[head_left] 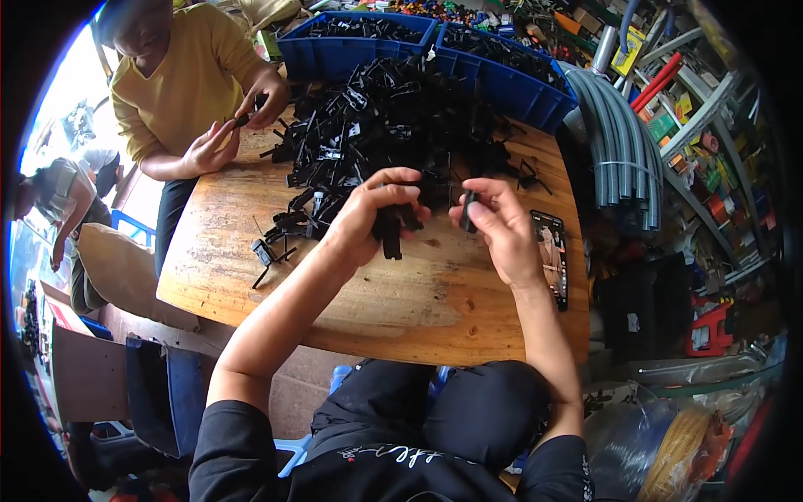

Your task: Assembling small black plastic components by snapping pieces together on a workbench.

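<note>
My left hand (361,219) is closed around a dark black plastic part (391,241), which hangs below the fingers over the table's middle. My right hand (502,234), a little to the right, pinches a small black piece (468,212) between thumb and fingers. A gap separates the two hands. Just beyond them rises a large heap of black plastic parts (376,125), some with thin rods or silvery bits. One loose black part with thin legs (266,253) lies apart on the left of the wooden table (385,309). The exact kind of these parts cannot be made out.
Two blue bins (351,63) (502,90) of black parts stand behind the heap. A phone (562,289) with a lit screen lies by the table's right edge. Grey coiled hose (615,142) hangs beyond it. Across at left, a co-worker in yellow (188,88) handles a small black part.
</note>
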Available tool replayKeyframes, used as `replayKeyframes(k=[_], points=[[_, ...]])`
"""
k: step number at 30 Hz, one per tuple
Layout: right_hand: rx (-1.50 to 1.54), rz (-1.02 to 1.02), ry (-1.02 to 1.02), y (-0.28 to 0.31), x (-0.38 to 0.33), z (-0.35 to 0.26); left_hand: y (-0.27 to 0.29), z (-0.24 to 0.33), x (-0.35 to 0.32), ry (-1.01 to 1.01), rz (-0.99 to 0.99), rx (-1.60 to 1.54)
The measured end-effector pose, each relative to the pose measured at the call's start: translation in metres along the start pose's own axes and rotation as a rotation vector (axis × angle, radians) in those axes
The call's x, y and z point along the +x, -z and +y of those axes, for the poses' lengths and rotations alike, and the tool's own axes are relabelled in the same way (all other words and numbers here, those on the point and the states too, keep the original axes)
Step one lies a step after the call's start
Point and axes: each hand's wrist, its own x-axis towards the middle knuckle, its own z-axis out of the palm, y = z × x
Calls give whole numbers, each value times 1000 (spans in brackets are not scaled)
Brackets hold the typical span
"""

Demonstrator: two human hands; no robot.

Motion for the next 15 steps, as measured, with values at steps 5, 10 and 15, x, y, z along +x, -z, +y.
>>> replayKeyframes(k=[5, 10, 15], points=[[184, 121, 208, -13, -1, 7, -6, -22, -1, 186, -166, 48], [-61, 45, 255, -16, -2, 8, -5, -24, -2, 118, -98, 40], [-142, 30, 251, -12, -2, 1, -9, -8, -4, 13, -26, 395]])
